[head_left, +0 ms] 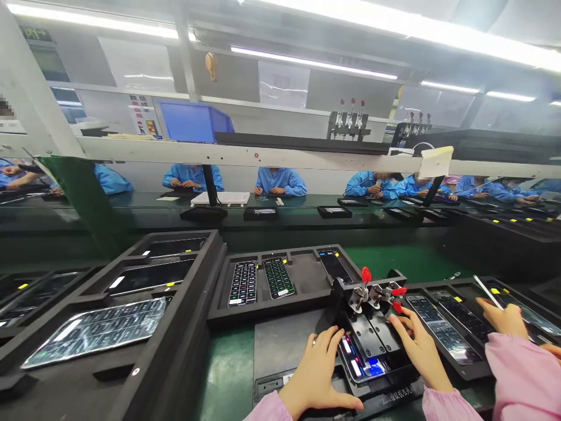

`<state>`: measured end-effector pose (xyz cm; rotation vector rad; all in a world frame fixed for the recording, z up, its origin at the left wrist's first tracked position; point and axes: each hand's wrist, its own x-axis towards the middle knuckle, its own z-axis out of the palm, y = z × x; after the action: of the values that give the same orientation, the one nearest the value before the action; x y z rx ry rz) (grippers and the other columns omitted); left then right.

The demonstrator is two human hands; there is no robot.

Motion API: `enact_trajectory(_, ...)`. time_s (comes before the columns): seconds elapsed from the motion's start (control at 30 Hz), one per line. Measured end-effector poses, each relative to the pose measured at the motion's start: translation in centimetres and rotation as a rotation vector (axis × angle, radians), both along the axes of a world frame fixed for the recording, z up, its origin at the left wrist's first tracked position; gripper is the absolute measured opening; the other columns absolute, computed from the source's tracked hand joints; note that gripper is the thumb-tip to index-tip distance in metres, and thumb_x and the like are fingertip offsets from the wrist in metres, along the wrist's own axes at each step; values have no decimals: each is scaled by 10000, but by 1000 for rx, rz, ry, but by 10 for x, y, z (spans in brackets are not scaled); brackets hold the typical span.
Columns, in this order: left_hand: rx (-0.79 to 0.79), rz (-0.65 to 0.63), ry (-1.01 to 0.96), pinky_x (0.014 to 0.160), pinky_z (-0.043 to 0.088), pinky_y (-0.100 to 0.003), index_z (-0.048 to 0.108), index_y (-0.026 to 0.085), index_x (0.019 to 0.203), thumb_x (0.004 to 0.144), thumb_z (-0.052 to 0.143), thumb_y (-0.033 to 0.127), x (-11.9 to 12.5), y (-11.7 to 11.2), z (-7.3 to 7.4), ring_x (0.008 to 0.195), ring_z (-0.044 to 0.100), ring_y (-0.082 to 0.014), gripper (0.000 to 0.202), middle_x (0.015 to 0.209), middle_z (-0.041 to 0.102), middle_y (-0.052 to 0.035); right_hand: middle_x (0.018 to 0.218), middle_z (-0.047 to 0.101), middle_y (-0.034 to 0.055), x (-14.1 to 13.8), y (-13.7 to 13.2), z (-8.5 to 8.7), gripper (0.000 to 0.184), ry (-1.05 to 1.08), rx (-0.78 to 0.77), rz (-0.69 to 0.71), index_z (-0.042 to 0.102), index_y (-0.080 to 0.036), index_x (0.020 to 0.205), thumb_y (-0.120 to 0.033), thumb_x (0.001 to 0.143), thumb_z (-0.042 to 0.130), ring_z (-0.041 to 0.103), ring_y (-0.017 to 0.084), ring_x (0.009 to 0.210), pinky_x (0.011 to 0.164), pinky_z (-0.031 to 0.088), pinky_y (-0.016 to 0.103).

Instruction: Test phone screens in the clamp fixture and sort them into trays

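While the left hand (318,368), spread, apparently steadies phone (363,367) and jig (370,334), the right hand (418,345) is at a lever (397,306), pinch unclear.

left hand (318,371) — beside lit phone (363,363) | right hand (418,348) — at red clamp lever (397,306)

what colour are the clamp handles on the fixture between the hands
The clamp handles are red, clearest in the head view.

We've a blue bin (188,121) on the white-edged shelf (307,159) — red-tipped clamp fixture (349,123) farther right, pale yellow paper (436,162) over the edge. Beyond, we see people in blue smocks (283,182) along a green bench (302,201) — strip lights (313,63) above.
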<state>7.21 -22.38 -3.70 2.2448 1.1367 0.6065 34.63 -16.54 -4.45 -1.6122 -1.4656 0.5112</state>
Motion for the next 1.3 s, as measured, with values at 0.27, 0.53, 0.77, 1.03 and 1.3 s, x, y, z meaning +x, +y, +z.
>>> enact_trajectory(0.27,-1,6,-22,1047,162,-562,184,213,1400,514,644,697,-1,1,0,1298,258,-345,1110,1441,280,-133,867,649,76,2,8,3,463,156,-61,71,506,-206,926,-627,800,362,605,218,772,791,450,359)
enact_trajectory(0.53,4,30,-27,1044,163,-566,211,201,1393,514,628,713,0,-2,5,1301,260,-336,1099,1431,296,-146,777,607,45,-2,10,2,442,251,-58,102,501,-181,887,-600,803,387,554,184,695,706,442,310)
enact_trajectory(0.77,30,27,10,1026,195,-571,216,187,1390,499,621,733,1,0,2,1287,283,-342,1121,1425,302,-162,649,491,-5,-4,10,7,510,226,-18,54,541,-172,792,-661,746,401,461,138,552,559,395,272)
enact_trajectory(1.03,96,33,26,1035,207,-517,172,193,1402,512,614,736,2,3,-8,1302,263,-318,1132,1441,275,-148,646,477,-7,-5,14,4,519,219,-26,54,526,-188,758,-673,766,343,454,138,556,546,383,266)
enact_trajectory(1.3,138,59,51,1027,227,-482,143,205,1406,568,657,635,5,4,-12,1291,284,-298,1073,1428,302,-134,612,473,-26,-6,13,6,490,259,-27,49,531,-193,743,-650,776,356,448,124,564,555,360,239)
